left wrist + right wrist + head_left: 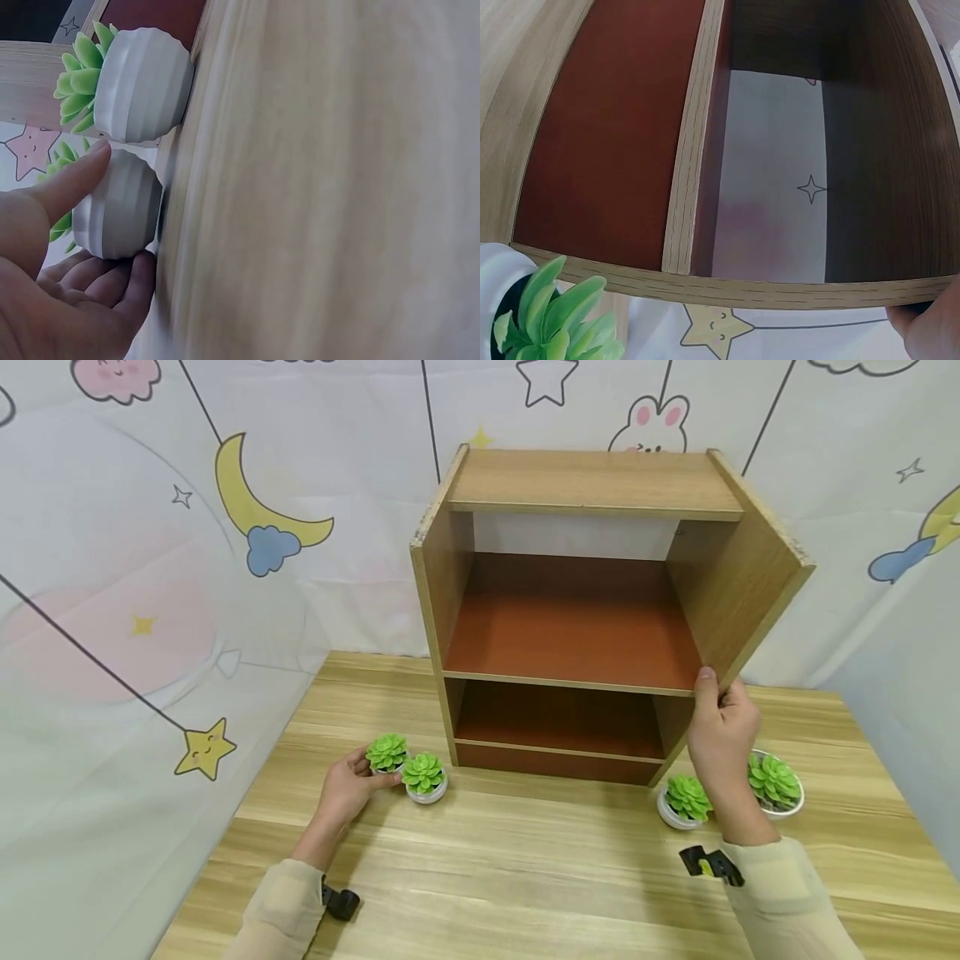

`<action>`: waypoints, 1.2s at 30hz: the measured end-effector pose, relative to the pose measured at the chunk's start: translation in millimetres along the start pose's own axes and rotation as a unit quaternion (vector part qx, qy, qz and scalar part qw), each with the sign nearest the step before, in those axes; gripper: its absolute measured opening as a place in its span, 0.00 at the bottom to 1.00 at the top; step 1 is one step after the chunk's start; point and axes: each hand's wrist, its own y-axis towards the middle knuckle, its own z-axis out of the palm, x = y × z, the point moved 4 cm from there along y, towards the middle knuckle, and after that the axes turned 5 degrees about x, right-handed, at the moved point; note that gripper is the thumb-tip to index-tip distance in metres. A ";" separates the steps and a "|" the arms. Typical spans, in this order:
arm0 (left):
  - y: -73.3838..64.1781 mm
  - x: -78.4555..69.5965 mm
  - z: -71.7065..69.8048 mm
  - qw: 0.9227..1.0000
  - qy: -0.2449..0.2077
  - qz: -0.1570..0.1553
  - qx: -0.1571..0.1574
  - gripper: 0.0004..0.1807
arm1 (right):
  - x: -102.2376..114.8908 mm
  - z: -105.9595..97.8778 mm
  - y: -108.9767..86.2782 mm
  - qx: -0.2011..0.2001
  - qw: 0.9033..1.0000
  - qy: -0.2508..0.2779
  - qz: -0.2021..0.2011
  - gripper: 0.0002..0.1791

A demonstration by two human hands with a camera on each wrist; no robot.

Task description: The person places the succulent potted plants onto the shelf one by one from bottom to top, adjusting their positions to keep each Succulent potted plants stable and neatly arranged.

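A small wooden shelf unit [570,681] with reddish-brown boards stands at the back of the table. My right hand [723,722] grips the front edge of its right side panel, thumb on the inner face; the right wrist view shows only part of that hand [936,326]. To the left of the unit, my left hand [351,789] holds a potted succulent [387,752] in a ribbed white pot, thumb on one side and fingers on the other. Right beside it sits a second potted succulent [424,778], also seen above the held one in the left wrist view [142,86].
Two more succulents stand by the right forearm: one in a small white pot [684,802], the other in a wider white bowl [776,783]. A printed fabric backdrop [360,485] hangs behind the wood-grain table [510,877].
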 end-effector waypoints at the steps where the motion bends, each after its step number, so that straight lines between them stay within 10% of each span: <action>1: -0.8 0.0 -0.6 1.000 0.001 -0.001 -0.001 0.49 | 0.4 0.0 -0.2 0.000 1.000 0.001 0.001 0.19; 26: -34.1 -17.5 -0.7 0.988 -0.092 0.018 -0.119 0.50 | -45.3 1.3 9.5 -0.004 1.000 0.000 0.011 0.21; 36: -54.9 -31.9 10.7 0.963 -0.138 0.112 -0.203 0.39 | -46.4 1.8 9.5 -0.013 1.000 -0.007 0.007 0.21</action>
